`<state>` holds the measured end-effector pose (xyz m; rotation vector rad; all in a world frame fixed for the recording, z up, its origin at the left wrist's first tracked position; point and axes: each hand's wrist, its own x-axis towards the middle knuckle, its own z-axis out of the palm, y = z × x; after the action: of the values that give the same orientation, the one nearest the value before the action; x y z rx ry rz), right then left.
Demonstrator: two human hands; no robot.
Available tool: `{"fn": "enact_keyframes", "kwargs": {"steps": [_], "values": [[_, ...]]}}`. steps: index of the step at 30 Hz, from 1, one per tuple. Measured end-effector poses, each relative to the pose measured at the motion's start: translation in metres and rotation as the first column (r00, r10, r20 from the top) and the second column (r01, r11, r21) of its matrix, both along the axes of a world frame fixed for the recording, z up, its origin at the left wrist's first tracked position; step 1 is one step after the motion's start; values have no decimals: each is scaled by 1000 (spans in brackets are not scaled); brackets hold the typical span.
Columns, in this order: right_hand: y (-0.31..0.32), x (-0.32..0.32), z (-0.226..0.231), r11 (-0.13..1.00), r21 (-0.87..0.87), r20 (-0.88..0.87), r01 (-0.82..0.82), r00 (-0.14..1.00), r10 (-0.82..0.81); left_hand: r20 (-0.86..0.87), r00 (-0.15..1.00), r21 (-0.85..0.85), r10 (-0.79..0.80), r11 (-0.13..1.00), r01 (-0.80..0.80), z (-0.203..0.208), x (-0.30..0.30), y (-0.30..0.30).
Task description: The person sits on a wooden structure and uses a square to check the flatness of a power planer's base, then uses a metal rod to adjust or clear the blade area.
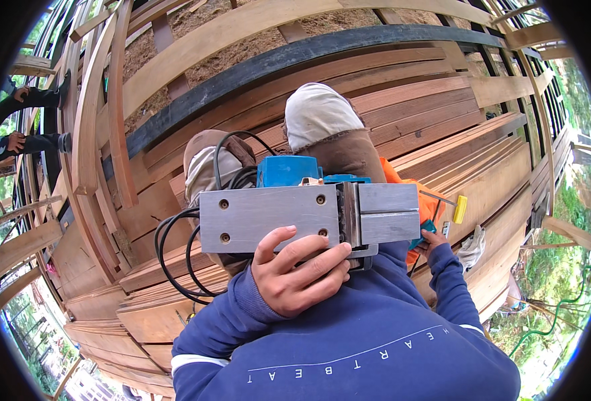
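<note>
The electric planer, metal sole up, lies across the person's lap. At its near edge the left hand grips, wrist bent, four digits slightly spread over the sole, the fifth hidden. At its right end the right hand touches a blue knob; I cannot tell how far those part-hidden fingers close.

The planer is before the torso, cable loops to its left, a glove on boards right.
</note>
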<state>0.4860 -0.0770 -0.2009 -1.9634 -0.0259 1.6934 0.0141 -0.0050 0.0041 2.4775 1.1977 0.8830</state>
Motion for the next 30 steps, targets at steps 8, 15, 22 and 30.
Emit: {"fn": "enact_keyframes", "kwargs": {"steps": [8, 15, 22, 30], "values": [[20, 29, 13, 928, 366, 71, -77, 996, 54, 33, 999, 13, 13, 1000, -13, 2, 5, 5], [134, -47, 97, 820, 546, 173, -174, 981, 93, 26, 999, -7, 18, 1000, -18, 3, 5, 3], [198, -101, 113, 649, 729, 53, -220, 962, 267, 21, 999, -9, 26, 1000, -26, 2, 6, 3], [253, -146, 100, 595, 800, -353, -74, 744, 567, 1, 999, -20, 33, 999, -33, 4, 7, 5]]}}
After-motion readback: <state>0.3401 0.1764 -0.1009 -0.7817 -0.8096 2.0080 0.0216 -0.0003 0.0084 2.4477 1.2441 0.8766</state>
